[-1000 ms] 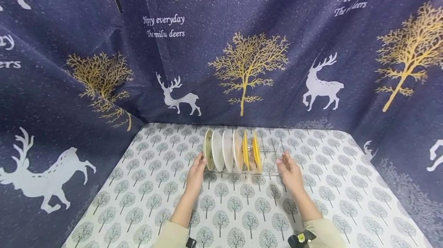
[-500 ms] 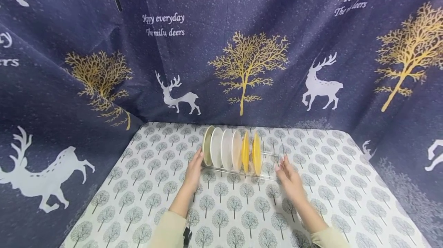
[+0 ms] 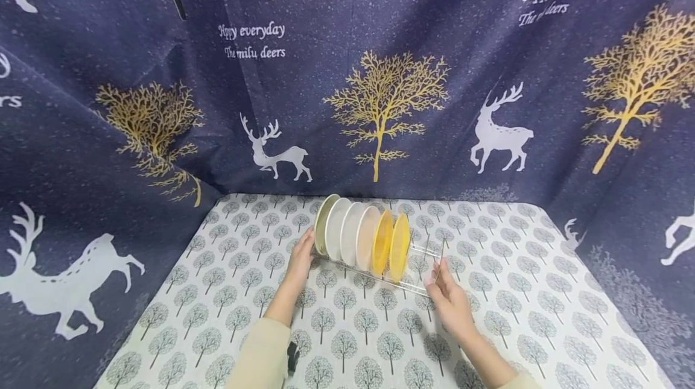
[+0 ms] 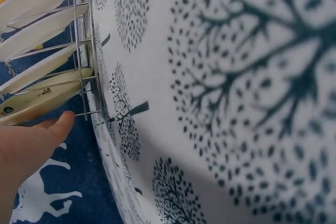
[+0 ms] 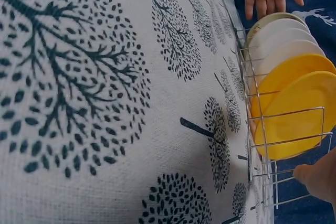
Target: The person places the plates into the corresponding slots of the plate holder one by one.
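Observation:
A metal wire dish rack (image 3: 402,284) stands on the table at a slant, its right end nearer to me. Upright in its left part are a pale green plate (image 3: 324,226), several white plates (image 3: 347,232) and two yellow plates (image 3: 400,247). My left hand (image 3: 300,262) touches the rack's left end beside the green plate; in the right wrist view its fingers (image 5: 262,6) look straight. At the other end, my right hand (image 3: 450,304) pinches the end wire between thumb and fingers. Its thumb (image 5: 310,177) shows against the wires in the right wrist view.
A white cloth (image 3: 347,341) printed with trees covers the table. Behind it and to both sides hangs a dark blue curtain (image 3: 336,93) with deer and trees on it. The table's back edge runs close behind the plates.
The rack's right end has swung toward me with my right hand, and the left end has shifted slightly back. The plates have turned with it, showing more of their faces.

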`<action>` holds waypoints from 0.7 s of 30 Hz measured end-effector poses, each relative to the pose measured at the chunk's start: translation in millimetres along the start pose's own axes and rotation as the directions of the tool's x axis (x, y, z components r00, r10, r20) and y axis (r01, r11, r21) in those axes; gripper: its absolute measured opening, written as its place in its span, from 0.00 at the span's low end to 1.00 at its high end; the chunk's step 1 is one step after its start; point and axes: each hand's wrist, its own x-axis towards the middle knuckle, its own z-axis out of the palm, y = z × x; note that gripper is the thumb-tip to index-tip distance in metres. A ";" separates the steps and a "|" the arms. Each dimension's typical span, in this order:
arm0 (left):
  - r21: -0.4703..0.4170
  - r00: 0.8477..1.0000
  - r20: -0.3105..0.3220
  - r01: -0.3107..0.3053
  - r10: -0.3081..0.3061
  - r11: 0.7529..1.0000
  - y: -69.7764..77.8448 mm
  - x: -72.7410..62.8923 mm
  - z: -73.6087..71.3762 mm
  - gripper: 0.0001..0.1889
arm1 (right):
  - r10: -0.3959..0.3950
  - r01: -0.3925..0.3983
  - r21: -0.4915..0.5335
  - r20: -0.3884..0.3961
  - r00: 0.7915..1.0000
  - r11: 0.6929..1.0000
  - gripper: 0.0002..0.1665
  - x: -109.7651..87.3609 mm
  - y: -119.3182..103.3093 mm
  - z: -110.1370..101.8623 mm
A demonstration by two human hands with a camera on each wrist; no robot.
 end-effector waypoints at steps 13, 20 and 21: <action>-0.014 0.984 -0.141 0.109 -0.110 0.994 -10.1 -24.3 15.0 0.36 | 0.036 -0.027 0.091 -0.107 0.994 0.996 0.36 44.9 16.6 -27.4; -0.084 0.988 -0.096 0.114 -0.122 0.990 -24.5 -25.2 29.6 0.37 | 0.034 -0.041 0.307 0.028 0.999 0.951 0.37 70.4 21.8 -23.7; -0.094 0.990 -0.087 0.104 -0.112 0.990 -25.7 -25.3 30.7 0.37 | 0.027 -0.041 0.342 0.045 0.999 0.939 0.37 72.3 22.7 -22.7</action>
